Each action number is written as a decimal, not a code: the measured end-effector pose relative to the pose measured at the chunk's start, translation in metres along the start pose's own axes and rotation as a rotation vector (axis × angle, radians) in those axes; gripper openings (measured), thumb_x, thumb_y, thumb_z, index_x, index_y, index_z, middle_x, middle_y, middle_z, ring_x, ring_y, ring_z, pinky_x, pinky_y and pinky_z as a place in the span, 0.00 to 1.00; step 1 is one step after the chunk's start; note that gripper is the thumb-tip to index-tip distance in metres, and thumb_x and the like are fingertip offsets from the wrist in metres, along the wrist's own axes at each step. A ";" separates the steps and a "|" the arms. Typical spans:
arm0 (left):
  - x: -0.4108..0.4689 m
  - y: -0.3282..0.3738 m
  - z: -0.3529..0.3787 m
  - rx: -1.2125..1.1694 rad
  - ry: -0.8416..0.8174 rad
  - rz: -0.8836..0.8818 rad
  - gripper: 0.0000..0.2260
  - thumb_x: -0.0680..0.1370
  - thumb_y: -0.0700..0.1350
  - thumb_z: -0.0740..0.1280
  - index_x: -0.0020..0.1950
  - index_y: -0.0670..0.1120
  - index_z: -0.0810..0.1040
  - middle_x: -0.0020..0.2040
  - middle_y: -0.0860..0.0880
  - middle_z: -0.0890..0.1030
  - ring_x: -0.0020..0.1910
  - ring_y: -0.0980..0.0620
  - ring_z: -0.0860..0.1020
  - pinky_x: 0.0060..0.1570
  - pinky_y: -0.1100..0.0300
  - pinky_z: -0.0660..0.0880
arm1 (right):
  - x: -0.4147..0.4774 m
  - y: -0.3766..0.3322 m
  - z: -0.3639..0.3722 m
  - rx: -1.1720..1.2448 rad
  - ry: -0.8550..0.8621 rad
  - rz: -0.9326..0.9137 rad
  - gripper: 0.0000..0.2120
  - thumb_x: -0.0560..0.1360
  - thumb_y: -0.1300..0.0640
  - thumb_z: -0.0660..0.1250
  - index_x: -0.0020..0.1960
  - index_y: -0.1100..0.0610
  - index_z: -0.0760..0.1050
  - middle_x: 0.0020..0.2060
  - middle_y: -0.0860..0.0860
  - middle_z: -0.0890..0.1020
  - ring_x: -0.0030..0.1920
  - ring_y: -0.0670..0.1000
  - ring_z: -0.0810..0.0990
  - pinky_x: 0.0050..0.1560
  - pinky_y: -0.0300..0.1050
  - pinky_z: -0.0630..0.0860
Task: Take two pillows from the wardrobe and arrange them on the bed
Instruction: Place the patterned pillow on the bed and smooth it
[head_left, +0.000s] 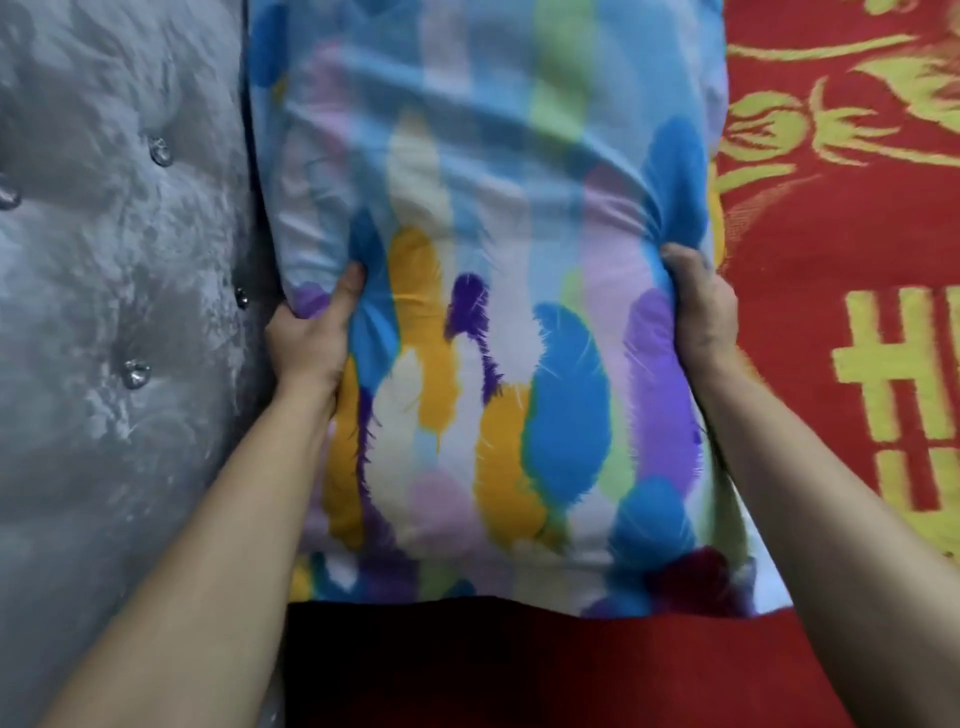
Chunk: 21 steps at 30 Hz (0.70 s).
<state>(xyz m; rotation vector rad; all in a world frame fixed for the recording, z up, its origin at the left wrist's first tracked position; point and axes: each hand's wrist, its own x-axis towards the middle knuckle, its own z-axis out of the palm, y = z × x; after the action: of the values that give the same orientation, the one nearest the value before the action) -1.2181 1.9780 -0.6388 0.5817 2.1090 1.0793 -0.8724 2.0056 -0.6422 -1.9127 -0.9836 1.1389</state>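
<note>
Pillow (483, 291), one in view, feather-printed in blue, purple and yellow, is lying on the red bedspread (841, 249) with its long axis running away from the camera, its left edge touching the grey tufted headboard (119, 260). Two hands are gripping it: the left hand (311, 338) is pinching the left edge, and the right hand (701, 306) is clamping the right edge.

Grey tufted headboard (119, 260), perhaps velvet, beside red patterned bedspread (841, 270)
</note>
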 end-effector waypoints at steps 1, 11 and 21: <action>-0.004 -0.002 0.008 0.089 0.010 -0.011 0.38 0.51 0.76 0.73 0.45 0.47 0.80 0.46 0.52 0.84 0.46 0.52 0.83 0.46 0.58 0.80 | 0.003 0.005 -0.006 -0.143 -0.055 0.048 0.29 0.72 0.34 0.63 0.58 0.57 0.81 0.47 0.56 0.83 0.53 0.49 0.82 0.44 0.37 0.66; -0.009 0.006 -0.019 0.079 -0.397 -0.400 0.56 0.52 0.75 0.75 0.68 0.39 0.73 0.49 0.40 0.82 0.31 0.50 0.83 0.35 0.54 0.80 | -0.020 0.003 -0.013 -0.032 -0.218 0.204 0.51 0.56 0.15 0.58 0.70 0.44 0.71 0.68 0.48 0.76 0.69 0.52 0.73 0.75 0.56 0.62; -0.025 0.000 -0.025 0.315 0.025 -0.201 0.58 0.49 0.84 0.64 0.65 0.42 0.75 0.62 0.42 0.79 0.59 0.43 0.78 0.61 0.49 0.74 | -0.024 0.006 -0.006 -0.419 -0.043 0.234 0.44 0.71 0.21 0.47 0.74 0.51 0.67 0.69 0.63 0.72 0.69 0.64 0.70 0.68 0.56 0.66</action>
<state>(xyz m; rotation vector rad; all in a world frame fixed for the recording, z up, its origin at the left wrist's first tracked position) -1.2202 1.9488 -0.6195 0.4894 2.3209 0.6511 -0.8736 1.9805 -0.6361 -2.3961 -1.1113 1.1762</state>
